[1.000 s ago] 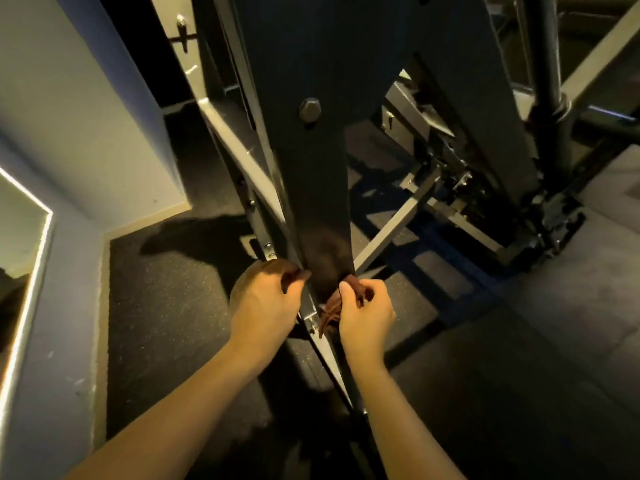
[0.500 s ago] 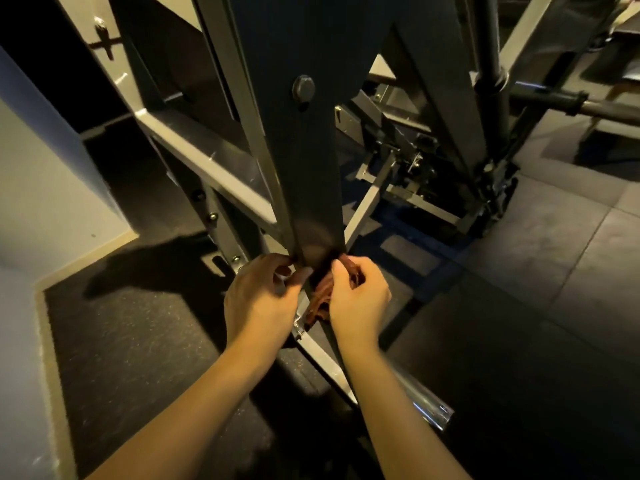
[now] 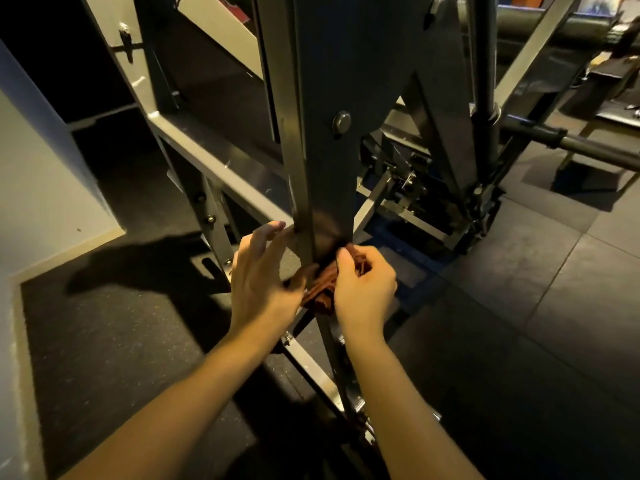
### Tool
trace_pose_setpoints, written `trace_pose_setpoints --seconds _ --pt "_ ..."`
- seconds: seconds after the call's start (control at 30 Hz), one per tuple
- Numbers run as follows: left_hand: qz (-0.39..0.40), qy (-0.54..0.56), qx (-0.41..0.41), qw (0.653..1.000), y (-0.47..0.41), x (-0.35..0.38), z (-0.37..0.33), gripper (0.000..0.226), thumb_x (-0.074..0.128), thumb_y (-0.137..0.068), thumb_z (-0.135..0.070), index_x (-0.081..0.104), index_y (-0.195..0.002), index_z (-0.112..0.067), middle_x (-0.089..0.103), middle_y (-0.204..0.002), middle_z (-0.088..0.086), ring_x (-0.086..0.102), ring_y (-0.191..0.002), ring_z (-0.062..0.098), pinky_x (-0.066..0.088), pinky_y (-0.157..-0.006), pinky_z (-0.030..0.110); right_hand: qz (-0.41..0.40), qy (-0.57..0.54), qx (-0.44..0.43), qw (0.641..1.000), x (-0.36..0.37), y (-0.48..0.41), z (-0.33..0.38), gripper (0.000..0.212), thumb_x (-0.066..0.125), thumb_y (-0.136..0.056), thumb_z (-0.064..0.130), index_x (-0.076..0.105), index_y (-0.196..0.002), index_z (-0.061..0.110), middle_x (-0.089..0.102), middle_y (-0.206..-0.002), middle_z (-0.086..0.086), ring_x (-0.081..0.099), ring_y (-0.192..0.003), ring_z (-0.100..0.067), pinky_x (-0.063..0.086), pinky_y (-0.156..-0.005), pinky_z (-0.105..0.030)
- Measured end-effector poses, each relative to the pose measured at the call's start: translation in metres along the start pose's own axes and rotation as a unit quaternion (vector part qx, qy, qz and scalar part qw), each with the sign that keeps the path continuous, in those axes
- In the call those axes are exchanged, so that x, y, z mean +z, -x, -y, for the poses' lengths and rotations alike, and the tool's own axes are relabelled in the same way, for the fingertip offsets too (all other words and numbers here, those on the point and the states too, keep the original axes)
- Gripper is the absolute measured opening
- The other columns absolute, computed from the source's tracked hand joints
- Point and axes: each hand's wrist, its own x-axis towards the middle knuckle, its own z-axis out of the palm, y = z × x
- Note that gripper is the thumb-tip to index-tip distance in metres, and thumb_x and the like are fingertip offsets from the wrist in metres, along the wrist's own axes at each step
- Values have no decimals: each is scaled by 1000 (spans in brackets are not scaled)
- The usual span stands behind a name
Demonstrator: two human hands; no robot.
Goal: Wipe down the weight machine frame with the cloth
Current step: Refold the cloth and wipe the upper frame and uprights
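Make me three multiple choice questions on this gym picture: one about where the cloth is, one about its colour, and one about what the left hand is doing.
1. Where is the cloth?
A) lying on the floor
B) at the lower end of the dark upright post
C) hung on a wall hook

2. What colour is the cloth?
A) white
B) blue
C) reddish brown

3. How is the left hand?
A) open, fingers spread
B) clenched in a fist
C) out of view

Answers:
1 B: the right hand pinches it at the post's bottom edge.
2 C: its folds show rust red between the hands.
3 A: its fingers are straight beside the post.
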Motion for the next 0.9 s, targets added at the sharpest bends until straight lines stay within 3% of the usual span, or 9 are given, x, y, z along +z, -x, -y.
trace_pose_setpoints --seconds 0.1,0.2,0.27,0.37,0.5,0.63,0.7,0.8,0.9 --pt "-14 13 39 999 -3 -3 2 53 84 -79 -28 65 -128 -22 60 -129 -3 53 -120 17 45 -100 38 9 1 -56 998 0 3 3 7 61 -99 28 67 -101 24 64 -100 9 61 -95 -2 51 -84 -18" --pt "-20 24 46 998 -4 -1 4 46 85 -80 -28 70 -122 -18 65 -122 -1 59 -112 17 49 -93 38 40 58 56 996 0 19 -46 7 60 -100 27 65 -94 25 64 -97 5 63 -92 -8 56 -92 -38" --pt "-15 21 44 999 -6 0 6 43 86 -80 -30 71 -120 -20 66 -120 -3 61 -110 18 53 -90 43 46 82 100 991 -1 16 -47 10 61 -100 26 66 -93 23 66 -92 3 63 -87 -7 57 -89 -37" --pt "6 26 44 999 -11 -4 9 40 86 -80 -28 74 -117 -21 67 -118 -2 61 -108 19 54 -86 46 27 20 23 999 -2 6 0 11 60 -101 24 68 -97 19 66 -95 5 60 -89 -1 46 -76 -14" --pt "38 22 62 997 -17 -13 13 30 81 -85 -25 75 -114 -23 68 -118 -2 60 -108 17 53 -86 41 8 19 -156 988 2 17 15 5 62 -99 19 67 -99 16 61 -96 6 60 -90 -4 50 -79 -14" --pt "54 24 70 996 -19 -13 13 23 76 -87 -27 76 -110 -24 66 -118 -3 60 -106 12 50 -85 31 42 89 -41 994 2 21 -27 6 61 -100 20 66 -99 19 60 -98 7 58 -91 -5 55 -89 -37" --pt "55 26 69 996 -18 -14 13 23 75 -88 -28 76 -111 -26 65 -118 -4 58 -107 10 50 -86 32 57 88 -13 994 0 17 -16 7 59 -101 22 66 -100 19 61 -100 6 58 -93 -5 54 -93 -32" --pt "60 27 66 996 -17 -15 13 28 76 -87 -27 75 -114 -24 65 -120 -2 57 -109 13 49 -89 34 18 11 -123 992 -1 17 23 8 60 -100 22 67 -100 18 63 -98 6 60 -92 -4 51 -84 -17" --pt "55 30 59 996 -17 -15 12 26 74 -88 -31 75 -113 -25 64 -119 -5 57 -109 13 51 -90 37 -7 2 -213 977 6 17 10 6 62 -99 16 68 -100 13 62 -97 2 60 -90 -5 49 -79 -12"
